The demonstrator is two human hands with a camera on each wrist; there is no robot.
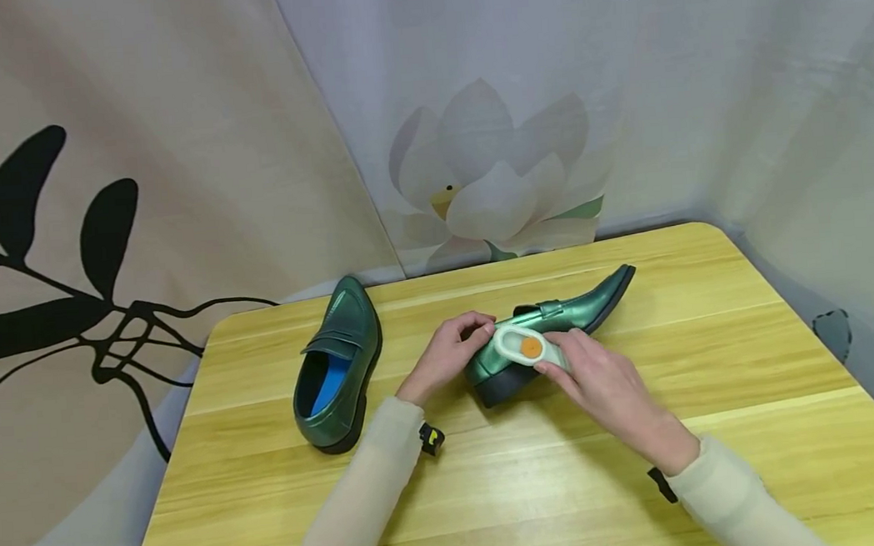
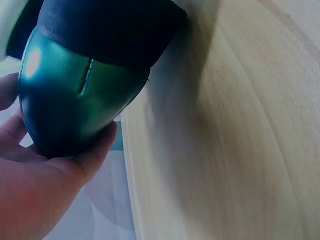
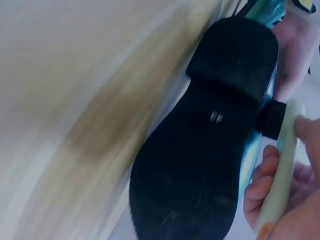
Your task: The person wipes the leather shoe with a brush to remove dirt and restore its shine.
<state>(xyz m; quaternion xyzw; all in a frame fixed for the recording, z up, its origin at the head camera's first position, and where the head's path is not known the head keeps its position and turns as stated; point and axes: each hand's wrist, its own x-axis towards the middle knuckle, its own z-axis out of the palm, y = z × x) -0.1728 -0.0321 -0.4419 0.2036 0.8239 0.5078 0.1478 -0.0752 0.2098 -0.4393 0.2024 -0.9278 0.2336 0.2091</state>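
Observation:
My left hand (image 1: 449,351) grips the heel end of a dark green loafer (image 1: 585,310), which is tilted on its side above the table. In the left wrist view its thumb and fingers wrap the rim of the shoe's back (image 2: 65,110). With my right hand (image 1: 605,380) I hold a shoe brush (image 1: 512,339) with a pale green handle and an orange round spot. Its dark head (image 3: 272,120) lies against the loafer's side, close to the black sole (image 3: 200,135). The contact itself is partly hidden.
The other green loafer (image 1: 345,312), with a blue insole, stands upright to the left on the wooden table (image 1: 451,506). Printed curtains (image 1: 249,151) hang behind the table's back edge and at its sides.

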